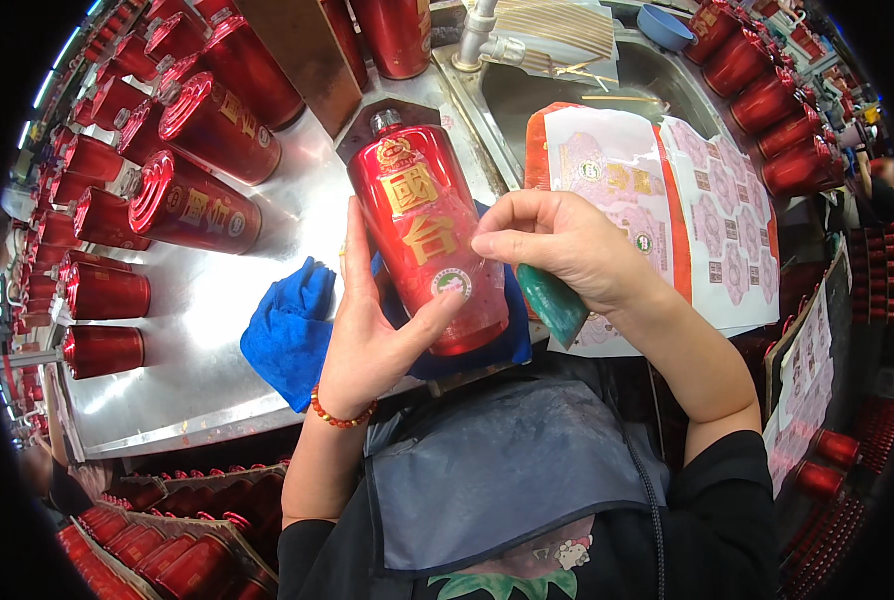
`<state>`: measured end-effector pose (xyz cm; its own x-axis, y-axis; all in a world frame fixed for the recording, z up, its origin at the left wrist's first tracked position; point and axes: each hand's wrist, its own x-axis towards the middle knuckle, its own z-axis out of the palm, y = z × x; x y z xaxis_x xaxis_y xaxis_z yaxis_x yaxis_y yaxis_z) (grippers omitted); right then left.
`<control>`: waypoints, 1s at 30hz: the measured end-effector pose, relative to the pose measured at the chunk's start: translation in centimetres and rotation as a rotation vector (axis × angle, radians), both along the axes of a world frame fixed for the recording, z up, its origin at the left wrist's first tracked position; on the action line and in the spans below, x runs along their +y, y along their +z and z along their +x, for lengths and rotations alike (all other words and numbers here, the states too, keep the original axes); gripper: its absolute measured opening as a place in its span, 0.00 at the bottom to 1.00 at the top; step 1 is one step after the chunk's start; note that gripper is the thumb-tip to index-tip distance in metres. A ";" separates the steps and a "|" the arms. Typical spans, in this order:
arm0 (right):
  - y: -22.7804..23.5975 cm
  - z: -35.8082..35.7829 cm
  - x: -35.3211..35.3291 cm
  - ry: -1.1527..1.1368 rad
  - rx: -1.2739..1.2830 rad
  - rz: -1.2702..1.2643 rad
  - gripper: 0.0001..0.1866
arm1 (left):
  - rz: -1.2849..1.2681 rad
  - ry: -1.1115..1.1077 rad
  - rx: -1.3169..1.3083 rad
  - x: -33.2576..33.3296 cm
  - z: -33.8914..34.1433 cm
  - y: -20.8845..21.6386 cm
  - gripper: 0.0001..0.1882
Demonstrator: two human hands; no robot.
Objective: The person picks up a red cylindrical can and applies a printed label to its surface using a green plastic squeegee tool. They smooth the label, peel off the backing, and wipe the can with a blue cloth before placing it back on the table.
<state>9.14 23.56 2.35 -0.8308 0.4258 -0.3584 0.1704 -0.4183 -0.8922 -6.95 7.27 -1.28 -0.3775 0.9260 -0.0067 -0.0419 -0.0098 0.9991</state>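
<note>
At the tabletop (197,320) edge rests my red bottle (429,215), gold shapes (407,193) already on.
My left hand (375,335) cups it; my right hand (577,245), curled, grips a green tool (552,305). Picture sheets (722,235) beside it suggest more left.

Centre bright; glare on metal surface (207,315), sheen on red bottle (432,238). Strip light (45,88) upper left. Fisheye rim black, edges curved.

One left hand (372,335), one right hand (577,245), one held bottle (417,190)
One scraper (552,308), one bracelet (339,412), one blue bowl (665,26); too many more red bottles (195,205) to count.
</note>
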 end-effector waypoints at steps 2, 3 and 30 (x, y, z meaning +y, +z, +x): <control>-0.1 0.1 0.0 0.003 -0.015 0.025 0.08 | -0.002 -0.001 -0.010 -0.1 0.0 0.0 0.61; -0.1 0.2 0.1 0.026 -0.023 0.024 0.09 | -0.004 -0.004 -0.023 0.0 0.0 0.0 0.61; 0.2 1.3 -0.8 0.043 0.033 -0.008 0.09 | -0.049 -0.004 -0.057 -0.1 -0.5 1.0 0.61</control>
<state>10.44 22.77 2.51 -0.8597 0.3871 -0.3332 0.1585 -0.4180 -0.8945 -7.50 7.15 -0.33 -0.3715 0.9255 -0.0737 -0.0983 0.0397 0.9944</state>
